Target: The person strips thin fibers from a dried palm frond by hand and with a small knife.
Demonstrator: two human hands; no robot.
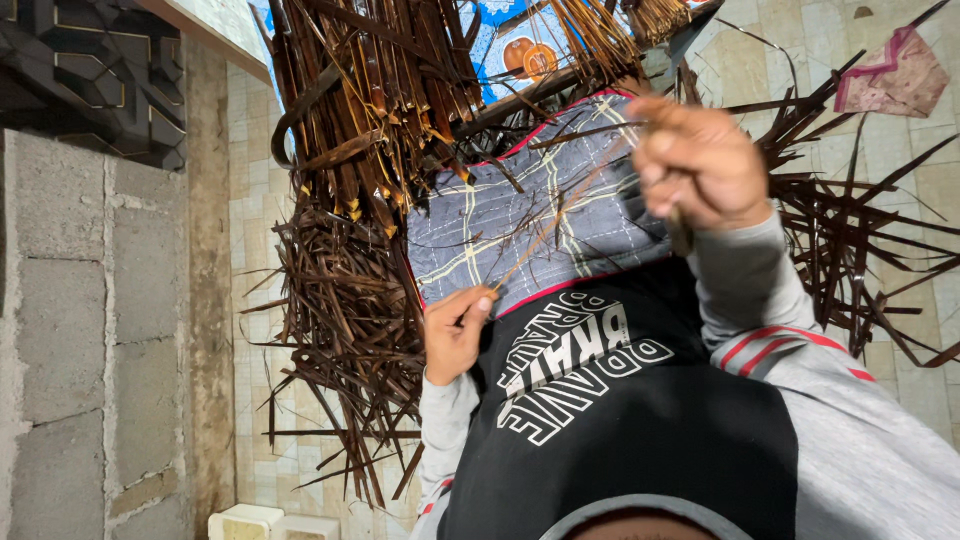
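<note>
Here, both hands, left hand (455, 330) and blurred right hand (700, 165), seemingly pinched shut on a thin strip (545, 235).

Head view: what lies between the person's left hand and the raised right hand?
Head view: a thin brown plant strip, pinched by the left hand, runs up to the blurred right hand, above a grey quilted cloth with red edging.

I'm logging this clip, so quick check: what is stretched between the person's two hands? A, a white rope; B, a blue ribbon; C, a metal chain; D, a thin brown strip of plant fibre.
D: a thin brown strip runs from the left hand, pinched at its fingertips, up to the raised right hand, across the grey plaid cloth on the lap.
</note>
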